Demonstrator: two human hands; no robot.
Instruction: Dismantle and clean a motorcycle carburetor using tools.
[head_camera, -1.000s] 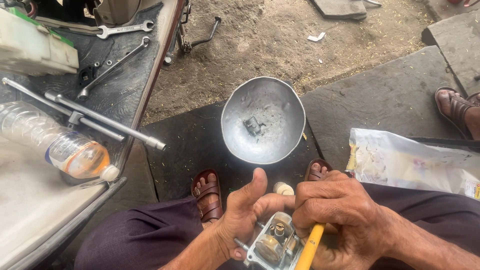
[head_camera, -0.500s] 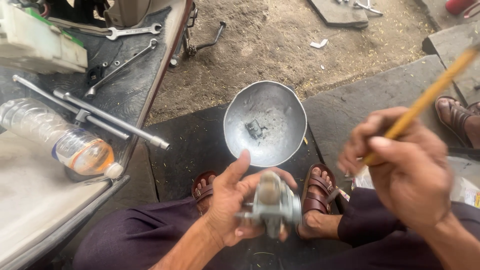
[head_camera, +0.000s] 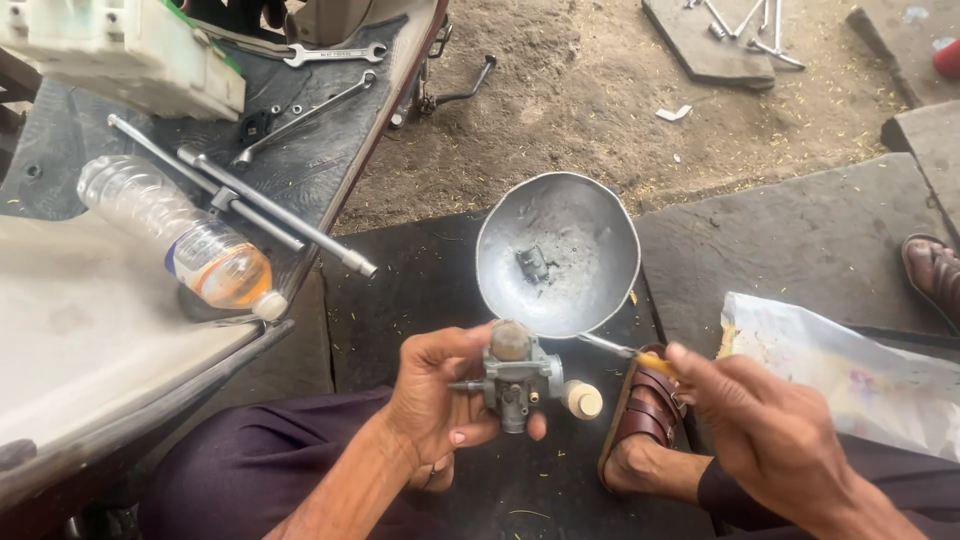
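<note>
Our left hand (head_camera: 440, 405) grips a small carburetor (head_camera: 518, 378) upright above the dark mat (head_camera: 420, 290), while our right hand (head_camera: 765, 430), just beside it, pinches a yellow-handled screwdriver (head_camera: 625, 352) whose tip points leftward at it.

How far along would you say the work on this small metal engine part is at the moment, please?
Done: the carburettor-like metal part is off any machine, and one small piece lies in the metal bowl. In hand: the left hand holds the part upright while the right hand brings a yellow-handled screwdriver toward it. Left: the body looks largely assembled, and the spanners lie unused on the dark mat.
</note>
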